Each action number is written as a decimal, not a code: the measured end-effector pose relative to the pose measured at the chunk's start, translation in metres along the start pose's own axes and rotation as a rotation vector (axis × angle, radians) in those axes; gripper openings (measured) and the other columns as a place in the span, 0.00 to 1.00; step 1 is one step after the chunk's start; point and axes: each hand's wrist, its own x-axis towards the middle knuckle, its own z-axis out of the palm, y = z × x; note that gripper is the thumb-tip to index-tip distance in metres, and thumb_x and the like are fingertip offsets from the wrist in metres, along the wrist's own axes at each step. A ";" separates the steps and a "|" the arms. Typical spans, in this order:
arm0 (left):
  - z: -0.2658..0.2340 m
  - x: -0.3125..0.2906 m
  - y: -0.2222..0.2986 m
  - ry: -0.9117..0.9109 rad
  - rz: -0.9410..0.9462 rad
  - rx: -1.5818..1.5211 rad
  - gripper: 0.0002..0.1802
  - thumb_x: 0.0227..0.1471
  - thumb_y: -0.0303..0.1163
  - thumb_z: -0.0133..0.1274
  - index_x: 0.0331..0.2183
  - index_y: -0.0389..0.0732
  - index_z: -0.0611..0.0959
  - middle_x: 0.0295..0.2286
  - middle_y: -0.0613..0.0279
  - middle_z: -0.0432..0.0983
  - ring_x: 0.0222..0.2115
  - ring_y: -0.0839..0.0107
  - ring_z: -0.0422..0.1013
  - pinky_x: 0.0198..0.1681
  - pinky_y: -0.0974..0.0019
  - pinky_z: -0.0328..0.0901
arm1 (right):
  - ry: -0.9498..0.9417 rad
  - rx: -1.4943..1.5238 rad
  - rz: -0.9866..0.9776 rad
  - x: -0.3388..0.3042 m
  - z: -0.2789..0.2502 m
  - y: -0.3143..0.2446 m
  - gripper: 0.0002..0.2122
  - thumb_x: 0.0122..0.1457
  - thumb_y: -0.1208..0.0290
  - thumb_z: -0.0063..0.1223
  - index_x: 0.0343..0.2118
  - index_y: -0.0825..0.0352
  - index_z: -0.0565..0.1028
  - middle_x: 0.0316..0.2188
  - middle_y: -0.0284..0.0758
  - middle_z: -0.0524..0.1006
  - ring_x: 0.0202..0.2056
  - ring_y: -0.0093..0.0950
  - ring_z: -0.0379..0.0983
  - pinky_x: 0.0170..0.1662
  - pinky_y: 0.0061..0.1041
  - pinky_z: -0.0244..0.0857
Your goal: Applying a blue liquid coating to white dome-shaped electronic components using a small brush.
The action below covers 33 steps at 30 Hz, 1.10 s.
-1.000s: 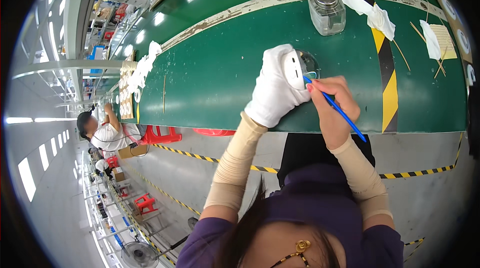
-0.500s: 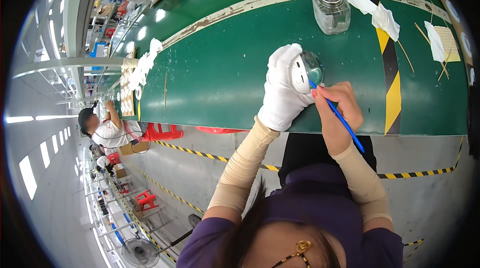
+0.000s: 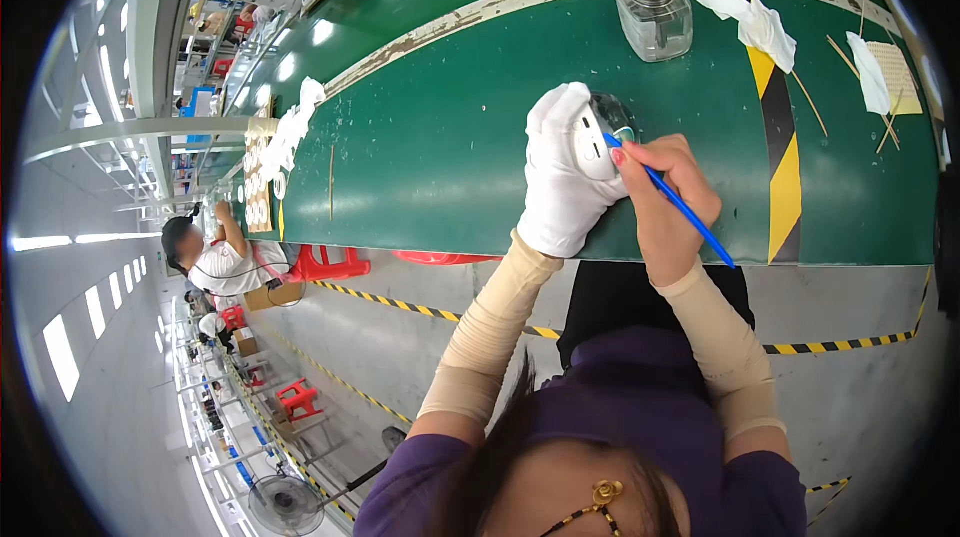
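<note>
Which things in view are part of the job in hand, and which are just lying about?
Part of the job:
white rounded part, held in the gloved left hand
blue pen-like tool, in the right hand, tip at the part

Apparently just lying about, untouched:
glass bottle (role unclear)
white paper or cloth
thin stick
pale yellow pad

No words, numbers or brand marks can be read. The only sign-like markings are diagonal stripes: a yellow-and-black band [image 3: 784,182] crosses the green tabletop [image 3: 450,137] in the right part of the frame, and striped tape [image 3: 840,348] in the same colours runs along the grey floor [image 3: 840,307] below. Near the centre, a white rounded piece [image 3: 594,163] bears small dark marks, too small to tell as lettering.
</note>
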 end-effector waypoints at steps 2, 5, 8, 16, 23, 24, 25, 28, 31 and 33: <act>0.001 -0.001 0.000 0.011 0.007 0.027 0.48 0.30 0.31 0.72 0.54 0.41 0.66 0.50 0.50 0.61 0.49 0.55 0.63 0.52 0.60 0.62 | -0.011 -0.018 -0.025 -0.008 -0.005 -0.001 0.06 0.50 0.89 0.58 0.30 0.72 0.76 0.26 0.32 0.72 0.28 0.20 0.66 0.31 0.16 0.60; 0.003 -0.002 0.002 0.019 -0.015 0.013 0.48 0.30 0.31 0.72 0.54 0.41 0.66 0.50 0.49 0.61 0.49 0.54 0.63 0.52 0.60 0.62 | -0.037 -0.023 -0.062 -0.013 -0.011 0.003 0.06 0.51 0.89 0.58 0.30 0.72 0.76 0.26 0.31 0.72 0.28 0.19 0.65 0.31 0.16 0.60; 0.004 -0.003 0.000 0.036 -0.008 0.017 0.48 0.30 0.32 0.72 0.54 0.40 0.66 0.50 0.49 0.61 0.49 0.53 0.64 0.52 0.59 0.62 | -0.025 -0.021 -0.023 -0.003 -0.006 -0.002 0.06 0.50 0.89 0.58 0.30 0.72 0.76 0.26 0.32 0.73 0.29 0.19 0.66 0.32 0.16 0.61; 0.005 -0.009 -0.006 0.065 0.049 -0.019 0.47 0.32 0.33 0.72 0.54 0.41 0.66 0.51 0.47 0.61 0.50 0.51 0.63 0.52 0.58 0.62 | -0.045 -0.025 -0.064 -0.008 -0.007 0.002 0.06 0.51 0.88 0.58 0.30 0.72 0.76 0.26 0.32 0.73 0.28 0.19 0.65 0.31 0.15 0.59; 0.011 -0.005 -0.011 0.034 0.131 0.011 0.48 0.31 0.33 0.72 0.54 0.42 0.66 0.51 0.45 0.61 0.50 0.49 0.63 0.52 0.57 0.62 | -0.051 -0.057 -0.077 -0.010 -0.015 0.003 0.06 0.50 0.88 0.58 0.30 0.71 0.76 0.27 0.32 0.73 0.29 0.19 0.65 0.31 0.17 0.59; 0.015 -0.002 -0.011 0.047 0.158 0.032 0.48 0.31 0.33 0.72 0.54 0.42 0.66 0.51 0.45 0.62 0.50 0.49 0.63 0.52 0.57 0.62 | -0.035 -0.063 -0.076 -0.003 -0.016 0.002 0.06 0.50 0.88 0.58 0.29 0.71 0.76 0.27 0.32 0.73 0.30 0.20 0.66 0.31 0.17 0.60; 0.019 0.001 -0.011 0.061 0.185 0.054 0.48 0.31 0.33 0.72 0.54 0.42 0.66 0.51 0.45 0.62 0.50 0.49 0.63 0.52 0.56 0.62 | -0.020 -0.068 -0.076 0.004 -0.017 0.003 0.06 0.50 0.88 0.59 0.29 0.72 0.76 0.27 0.32 0.73 0.30 0.20 0.66 0.32 0.17 0.60; -0.001 0.002 -0.006 0.078 0.124 0.029 0.45 0.31 0.31 0.70 0.53 0.41 0.67 0.51 0.45 0.62 0.50 0.50 0.64 0.52 0.56 0.62 | -0.056 -0.011 -0.031 0.011 0.004 -0.006 0.06 0.50 0.88 0.58 0.30 0.72 0.76 0.27 0.33 0.73 0.30 0.21 0.67 0.32 0.16 0.60; -0.024 0.019 -0.009 -0.016 0.203 0.048 0.42 0.30 0.29 0.69 0.51 0.39 0.70 0.47 0.47 0.66 0.48 0.50 0.65 0.52 0.56 0.63 | -0.069 -0.069 -0.054 0.007 0.008 0.000 0.06 0.48 0.87 0.60 0.30 0.73 0.76 0.28 0.35 0.75 0.30 0.27 0.70 0.35 0.22 0.64; -0.030 0.027 -0.002 -0.164 -0.033 -0.176 0.39 0.33 0.31 0.67 0.50 0.41 0.70 0.44 0.51 0.66 0.47 0.55 0.65 0.52 0.59 0.62 | -0.063 -0.134 -0.042 0.010 0.007 -0.003 0.05 0.50 0.87 0.59 0.30 0.73 0.76 0.29 0.37 0.75 0.31 0.28 0.70 0.36 0.23 0.65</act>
